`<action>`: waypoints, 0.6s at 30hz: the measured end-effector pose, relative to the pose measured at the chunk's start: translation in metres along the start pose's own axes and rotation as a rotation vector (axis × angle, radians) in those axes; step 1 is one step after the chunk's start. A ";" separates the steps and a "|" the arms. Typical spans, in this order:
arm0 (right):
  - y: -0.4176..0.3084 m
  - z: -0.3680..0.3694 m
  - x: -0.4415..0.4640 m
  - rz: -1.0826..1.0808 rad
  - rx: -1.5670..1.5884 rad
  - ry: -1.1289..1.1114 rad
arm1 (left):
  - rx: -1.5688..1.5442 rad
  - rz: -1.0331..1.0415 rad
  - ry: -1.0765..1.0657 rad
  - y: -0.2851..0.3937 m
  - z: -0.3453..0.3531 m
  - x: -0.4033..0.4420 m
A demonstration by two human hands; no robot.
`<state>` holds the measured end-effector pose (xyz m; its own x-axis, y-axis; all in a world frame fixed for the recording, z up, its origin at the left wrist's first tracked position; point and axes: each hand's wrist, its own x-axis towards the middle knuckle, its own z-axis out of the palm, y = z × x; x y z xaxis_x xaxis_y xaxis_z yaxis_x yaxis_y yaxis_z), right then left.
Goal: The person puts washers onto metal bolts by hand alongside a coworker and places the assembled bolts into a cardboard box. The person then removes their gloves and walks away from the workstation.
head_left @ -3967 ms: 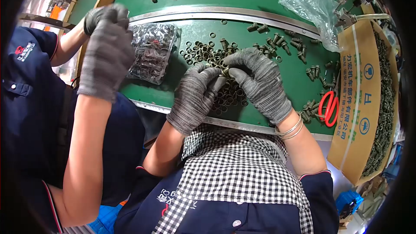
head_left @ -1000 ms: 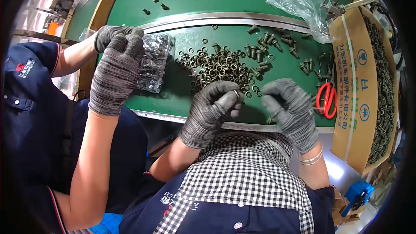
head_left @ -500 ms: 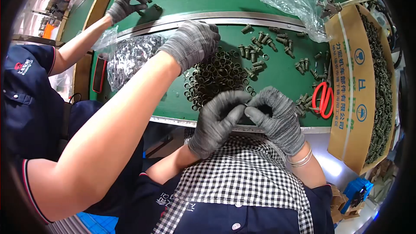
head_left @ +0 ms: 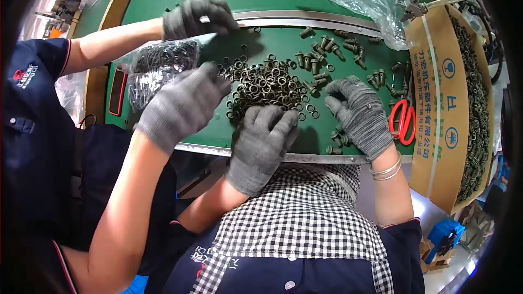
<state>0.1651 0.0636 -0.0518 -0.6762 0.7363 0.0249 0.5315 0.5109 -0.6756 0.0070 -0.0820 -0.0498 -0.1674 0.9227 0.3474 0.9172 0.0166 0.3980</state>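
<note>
My left hand (head_left: 260, 149), in a grey knit glove, reaches over the near edge of a pile of small metal rings (head_left: 269, 84). Its fingers are bent but apart, tips at the rings; nothing shows in them. To the right, my gloved right hand (head_left: 360, 115) hangs above the green table with fingers loosely curled and a gap at the thumb; I see nothing between them. A few bolts (head_left: 336, 140) lie just left of that hand. Beyond the pile, more hex-head bolts (head_left: 315, 65) are scattered, and others (head_left: 379, 79) lie farther right.
A co-worker at left has one gloved hand (head_left: 185, 103) left of the pile and another (head_left: 199, 19) over the metal rail (head_left: 305, 16). Red-handled scissors (head_left: 403, 122) lie by a carton (head_left: 436, 109) full of metal parts. Plastic bags (head_left: 365, 0) and a phone (head_left: 117, 91) are around.
My hands, fingertips together before, have parted: the left went to the ring pile, the right moved up and right. The co-worker's near hand drew back leftward from the pile; the far one moved towards it.
</note>
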 end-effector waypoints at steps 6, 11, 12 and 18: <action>0.016 -0.005 0.003 0.020 -0.051 0.129 | 0.255 0.154 -0.192 -0.001 0.033 0.034; 0.020 -0.011 0.007 -0.034 -0.045 0.151 | 0.292 0.296 -0.260 -0.004 0.033 0.042; 0.020 -0.009 0.008 0.017 0.021 0.119 | 0.302 0.305 -0.284 -0.005 0.033 0.043; 0.012 0.006 0.031 -0.263 -0.307 0.067 | 0.413 0.297 -0.365 -0.004 0.033 0.046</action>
<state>0.1471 0.0900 -0.0636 -0.7796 0.5854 0.2224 0.4798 0.7866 -0.3886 0.0078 -0.0266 -0.0632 0.1834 0.9817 0.0516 0.9819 -0.1805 -0.0570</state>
